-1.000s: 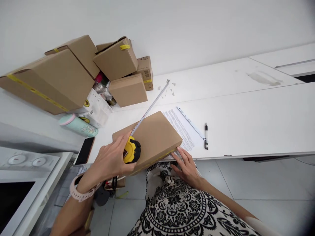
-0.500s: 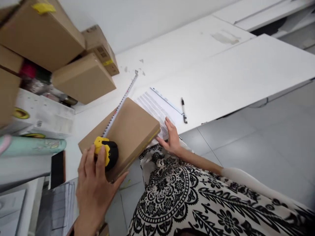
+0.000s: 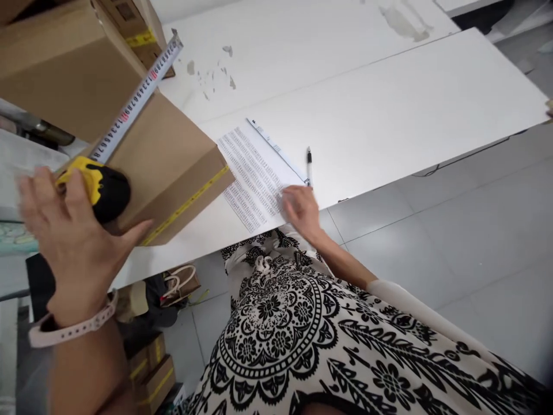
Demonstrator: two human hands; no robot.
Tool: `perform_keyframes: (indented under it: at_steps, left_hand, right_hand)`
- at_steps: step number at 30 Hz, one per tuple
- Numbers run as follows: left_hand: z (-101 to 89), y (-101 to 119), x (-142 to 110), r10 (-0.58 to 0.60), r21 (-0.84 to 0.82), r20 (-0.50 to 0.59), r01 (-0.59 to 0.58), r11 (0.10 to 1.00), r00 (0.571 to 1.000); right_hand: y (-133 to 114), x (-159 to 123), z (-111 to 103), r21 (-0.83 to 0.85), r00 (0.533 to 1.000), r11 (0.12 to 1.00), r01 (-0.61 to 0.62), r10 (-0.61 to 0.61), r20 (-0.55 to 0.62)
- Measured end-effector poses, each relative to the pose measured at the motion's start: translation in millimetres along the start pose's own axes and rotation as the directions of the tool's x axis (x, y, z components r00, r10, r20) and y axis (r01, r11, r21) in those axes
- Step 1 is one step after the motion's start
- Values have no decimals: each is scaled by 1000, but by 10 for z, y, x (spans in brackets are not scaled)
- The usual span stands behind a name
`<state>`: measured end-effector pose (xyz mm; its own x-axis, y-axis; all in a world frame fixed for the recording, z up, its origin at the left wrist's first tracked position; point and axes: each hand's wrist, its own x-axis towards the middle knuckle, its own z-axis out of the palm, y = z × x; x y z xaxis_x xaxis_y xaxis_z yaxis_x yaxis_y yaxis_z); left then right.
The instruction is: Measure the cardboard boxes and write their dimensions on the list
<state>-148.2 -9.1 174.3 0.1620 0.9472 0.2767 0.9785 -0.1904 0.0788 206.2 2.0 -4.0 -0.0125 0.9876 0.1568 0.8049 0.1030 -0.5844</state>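
Observation:
Bent over the yellow and black tape measure [image 3: 103, 187] are the fingers of my left hand [image 3: 80, 242], its thumb along the front edge of a brown cardboard box [image 3: 173, 135]. The measure rests on that box, and its blade runs out past the far edge. My right hand [image 3: 302, 213] is over the near right edge of a printed sheet [image 3: 253, 181], fingers curled in and slightly blurred; I see nothing in them. Just beyond this hand lies a pen [image 3: 309, 161]. A strip like a ruler [image 3: 276, 147] lies along the sheet's far right side.
More cardboard boxes [image 3: 64, 63] are stacked at the upper left. The white table [image 3: 389, 109] stretches right, with stained patches on its top. Below its front edge are a bag with handles [image 3: 184, 282] and smaller boxes [image 3: 155, 380] on the floor.
The box has shifted left with the tape measure and my left hand, uncovering more of the sheet. My right hand has left the box's corner and its fingers have curled in. The view has shifted too.

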Motion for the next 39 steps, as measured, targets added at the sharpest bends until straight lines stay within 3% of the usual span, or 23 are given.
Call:
perform_keyframes:
  at_steps: [2,3,5,8,10,12,14,15,17,19,21,24,27,29,34,39]
  left_hand:
    - [168,234,-79,4,-32,-73,-7,999,997]
    - [307,416,-138,72,-94,-119,-83,992,990]
    - [672,857,-264,150,-286,-127,-181,941,980]
    - [1261,1472,-388,360,-469,96,-277,838,928]
    - [1546,1691,-406,421,-493,186,-287,821,888]
    - [1710,1715,-397,452,-474,246,-300,828,857]
    - [1791,1602,-396,479,-429,268,-342,836,836]
    - [1816,1527,-404,491,-401,259,-370,838,832]
    - [1859,1405,-434,504,-346,216,-417,841,837]
    - [1906,1377,-466,502,-306,161,-441,844,850]
    - [1955,1450,-485,477,-270,115,-434,859,871]
    - [2021,1645,-489,398,-224,56,-377,899,916]
    - [2077,1774,-488,343,-208,5,-335,919,939]
    - [2110,1794,-492,333,-214,-23,-330,919,943]
    - [2156,1773,-510,322,-194,-64,-328,924,945]
    - [2157,1791,-507,311,-209,-6,-305,929,950]
  right_hand:
    - [141,187,-206,-41,972,979,-202,195,-128]
    - [206,288,-298,-72,956,962,-262,249,-156]
    - [297,470,-428,-158,951,939,-304,292,-99]
    - [337,645,-484,-282,955,928,-242,280,102]
    - [346,689,-493,-297,951,937,-184,245,187]
    - [380,682,-543,-182,959,969,-165,201,202]
    - [432,632,-655,117,972,978,-176,153,178]
    - [455,594,-727,310,979,935,-170,124,164]
    - [475,496,-866,638,989,758,-137,66,135]
    - [451,383,-942,795,994,598,-101,33,102]
    - [392,270,-907,841,997,536,-81,44,68]
    - [295,151,-670,853,992,514,-85,125,23]
    - [236,131,-383,880,983,447,-164,148,108]
    - [221,161,-251,885,979,417,-206,90,185]
    - [257,229,-122,823,985,546,-158,24,173]
    - [326,194,-99,731,990,672,-118,25,137]
